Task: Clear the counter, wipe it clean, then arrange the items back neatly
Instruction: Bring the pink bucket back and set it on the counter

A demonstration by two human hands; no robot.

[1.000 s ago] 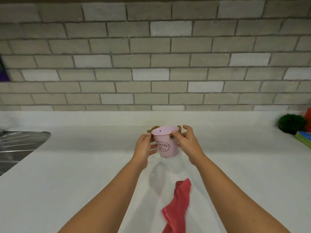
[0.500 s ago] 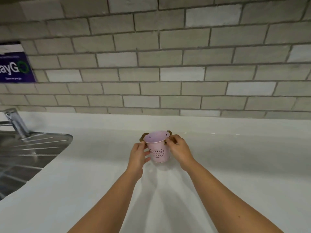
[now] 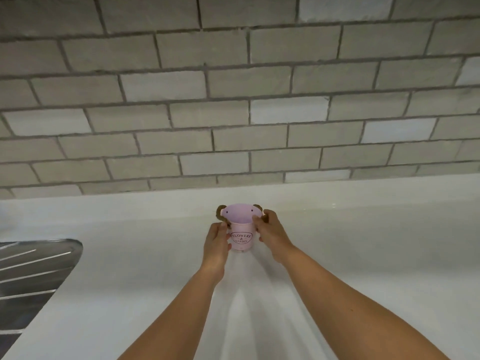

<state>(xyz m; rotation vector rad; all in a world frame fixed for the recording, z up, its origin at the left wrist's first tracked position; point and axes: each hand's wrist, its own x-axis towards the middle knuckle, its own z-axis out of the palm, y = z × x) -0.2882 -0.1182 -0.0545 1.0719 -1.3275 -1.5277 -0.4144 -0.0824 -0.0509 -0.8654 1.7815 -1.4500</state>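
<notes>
Steel drainboard (image 3: 33, 271) sits well left of the pink pot (image 3: 241, 239), at the frame edge. Left hand (image 3: 217, 242) next: fingers curled round the pot's left side, palm against it. Pot is upright with its mouth open, "FLOWERS & GARDEN" label facing out, brown rope loops (image 3: 220, 213) at both sides of its rim. Right hand (image 3: 272, 235) is on the pot's right, thumb and fingers pinching the rim. Pot base is low over the white counter (image 3: 363, 242); can't tell if it touches. Grey brick wall (image 3: 233, 100) runs behind the pot.
</notes>
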